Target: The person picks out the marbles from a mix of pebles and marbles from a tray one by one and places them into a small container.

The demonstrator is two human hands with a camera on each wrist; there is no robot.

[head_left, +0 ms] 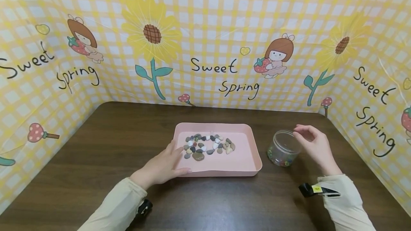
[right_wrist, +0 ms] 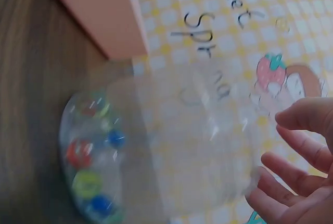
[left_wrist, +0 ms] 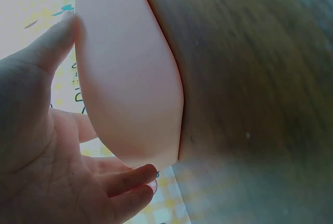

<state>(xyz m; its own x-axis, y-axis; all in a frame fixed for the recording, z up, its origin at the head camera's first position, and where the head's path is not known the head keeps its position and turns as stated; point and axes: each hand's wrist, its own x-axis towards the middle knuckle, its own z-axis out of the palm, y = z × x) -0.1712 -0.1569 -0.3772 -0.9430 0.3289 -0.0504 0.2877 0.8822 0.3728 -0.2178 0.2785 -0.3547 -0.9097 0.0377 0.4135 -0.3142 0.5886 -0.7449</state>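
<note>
A pink rectangular tray (head_left: 245,152) lies on the table with several pebbles (head_left: 198,156) arranged in it: grey, white, black and tan. A few small glossy pieces (head_left: 194,144) show among them at the left. My left hand (head_left: 162,165) rests at the tray's left end, thumb at the near rim, fingers spread along the left edge. To the tray's right stands a clear lidless jar (head_left: 278,147) with coloured marbles (right_wrist: 80,153) at its bottom. My right hand (head_left: 316,149) is by the jar's right rim, thumb and index finger close together; no object shows between them.
The dark wooden table (head_left: 128,127) extends around the tray. A yellow checked cloth (head_left: 205,45) with sunflowers and cartoon figures walls the back and both sides. A black wrist strap (head_left: 309,190) sits at the right cuff.
</note>
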